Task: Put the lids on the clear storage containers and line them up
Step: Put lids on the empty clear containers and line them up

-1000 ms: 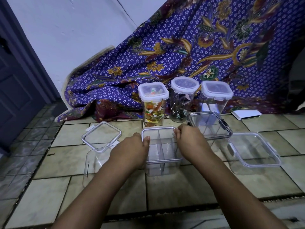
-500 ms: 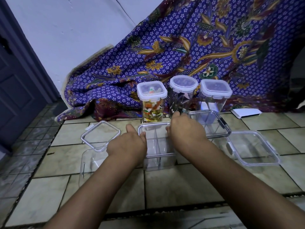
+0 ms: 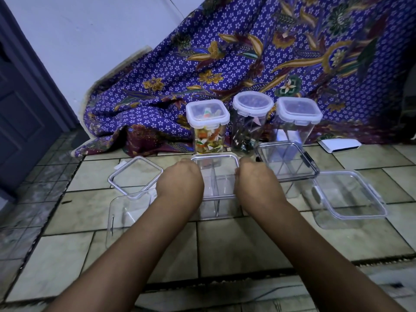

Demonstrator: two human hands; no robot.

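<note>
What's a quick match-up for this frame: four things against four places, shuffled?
Things:
1 divided container
2 round-lidded jar
3 white box
4 loose lid

Places:
A back row, middle
B gripped between the left hand and right hand
C far right, by the cloth
D just left of the left hand

Pairs: 1-B, 2-A, 3-C, 4-D
</note>
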